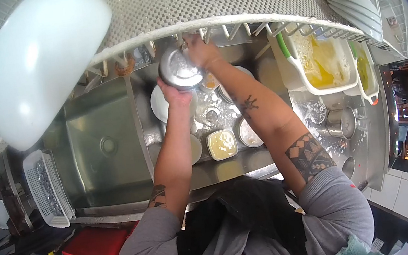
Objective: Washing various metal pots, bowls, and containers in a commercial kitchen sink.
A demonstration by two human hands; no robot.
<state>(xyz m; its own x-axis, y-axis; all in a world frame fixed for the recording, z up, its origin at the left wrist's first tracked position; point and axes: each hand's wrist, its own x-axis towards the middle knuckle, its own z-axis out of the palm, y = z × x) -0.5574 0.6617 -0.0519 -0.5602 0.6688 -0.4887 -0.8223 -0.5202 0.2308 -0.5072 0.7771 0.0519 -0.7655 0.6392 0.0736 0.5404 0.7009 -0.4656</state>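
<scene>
My left hand (176,97) grips a shiny metal bowl (180,68) from its near side, with the rounded outside facing up. Beside the bowl's far right edge is my right hand (203,52). Its fingers reach under the front rail of the rack and are partly hidden, so what they touch is unclear. Both hands are over the right basin (203,123) of a steel sink. Under the left forearm lies a white plate (160,104). A square container (222,145) of cloudy yellowish liquid and a round container (249,133) with foam stand in the basin.
Above the sink runs a white wire rack (221,20) bearing a large white bowl (48,63) and stacked white dishes (355,11). Tubs of soapy yellow liquid (324,61) and a metal mug (342,123) stand right. A cutlery basket (47,188) is left of the left basin (101,141).
</scene>
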